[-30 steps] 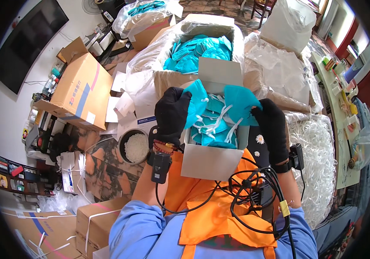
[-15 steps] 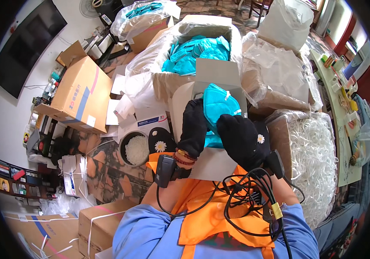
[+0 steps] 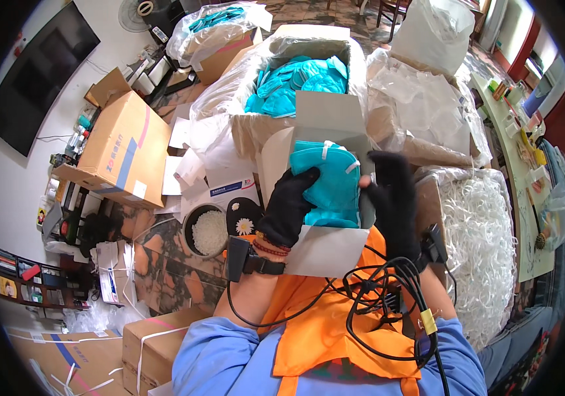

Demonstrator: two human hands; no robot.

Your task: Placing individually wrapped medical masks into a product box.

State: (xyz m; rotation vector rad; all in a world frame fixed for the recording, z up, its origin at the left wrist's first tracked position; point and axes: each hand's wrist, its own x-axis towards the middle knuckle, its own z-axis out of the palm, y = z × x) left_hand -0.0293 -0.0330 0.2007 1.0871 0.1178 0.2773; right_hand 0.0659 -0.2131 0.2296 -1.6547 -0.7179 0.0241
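Note:
My left hand (image 3: 289, 206), in a black glove, grips a folded teal face mask (image 3: 330, 177) with white ear loops, its thumb lying over the front. The mask stands tilted within an open white carton (image 3: 325, 254) in front of me. Below it in the carton shows another teal mask (image 3: 332, 219). To the right, my gloved right hand (image 3: 394, 198) is open, fingers stretched upward, with its bare thumb tip close to the mask's right edge; I cannot tell whether they touch.
Beyond the carton is a large lined box (image 3: 223, 125) heaped with teal masks. A box of white strips (image 3: 477, 244) stands at right, a bowl of white bits (image 3: 208, 231) at left. Brown cartons (image 3: 124, 142) stand around. Black cables (image 3: 375, 297) hang over my orange apron.
My right hand has let go of the mask, moved to the right and opened. The mask has turned and shifted lower left, with my left hand still on it.

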